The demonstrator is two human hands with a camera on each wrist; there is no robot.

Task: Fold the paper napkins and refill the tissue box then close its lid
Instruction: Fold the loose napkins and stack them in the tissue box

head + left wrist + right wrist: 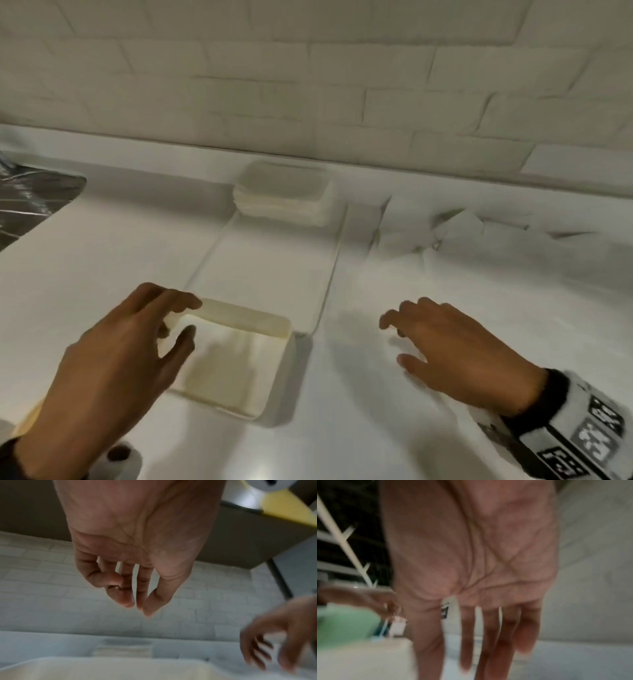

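Fingers (181, 305) of the left hand (113, 363) hang loosely spread over the near-left corner of the open tissue box (274, 377); the head view hints at contact with the rim, yet the left wrist view shows the fingertips and thumb drawn near each other with nothing between them. The right hand (459, 353) hovers palm-down, fingers apart and slightly bent, over a flat paper napkin (376, 284) lying on the counter (102, 240) just right of the box. It grips nothing.

Beyond the box lies its lid (274, 267), and at the back edge of the counter, against the brick wall (308, 85), sits a stack of folded napkins (284, 202). More loose napkins (479, 229) lie crumpled toward the back right.

The step in hand looks like taking the next napkin to fold. To do it well, I would steady the box with the left hand, press the right fingertips down flat on the sheet, and slide one edge over the other before creasing, since such thin paper will likely drag or bunch.

Only the head view shows the box interior, which looks nearly empty, and the layout of lid and stacks. From the left wrist, both hands (274, 642) show from below, with the box rim a pale blur. In the right wrist view the palm (471, 561) is heavily blurred, and a green shape (342, 626) at the left cannot be identified.
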